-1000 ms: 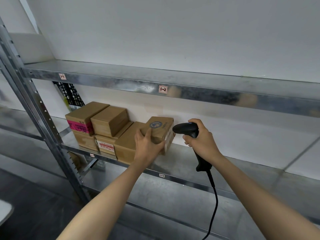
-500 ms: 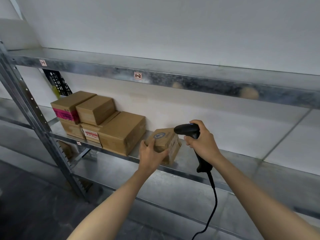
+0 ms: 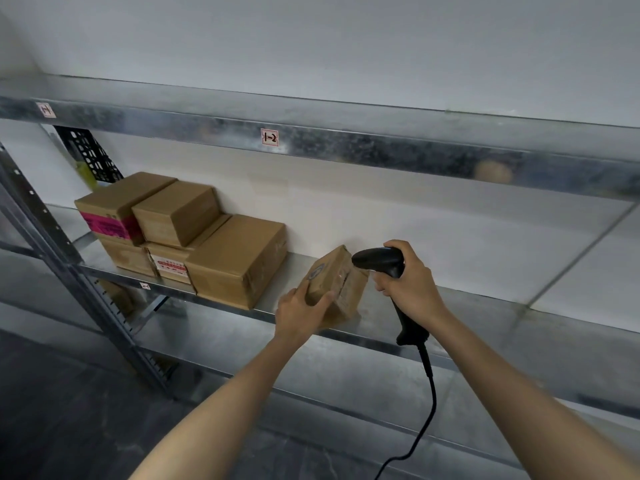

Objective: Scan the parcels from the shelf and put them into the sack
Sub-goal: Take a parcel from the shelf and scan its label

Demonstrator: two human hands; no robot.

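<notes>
Parcel [image 3: 334,282], tilted at the front of the shelf [image 3: 485,306], is clasped by the left grip [image 3: 299,311]. The right grip [image 3: 407,282] clenches the scanner [image 3: 379,260], nose just beside it. Scanning looks in hand; next it needs lifting clear toward the sack, unseen here. 5 boxes [image 3: 239,258] crowd the left; bare shelf lies right.

parcel [image 3: 332,282]: plain brown cardboard, round blue-grey mark on top. scanner [image 3: 381,262] and its cable [image 3: 424,420]: black. stacked boxes [image 3: 194,230]: brown; one carries a pink label [image 3: 109,226], another a white label with red print [image 3: 169,268]. shelf [image 3: 346,147]: mottled grey metal.
</notes>
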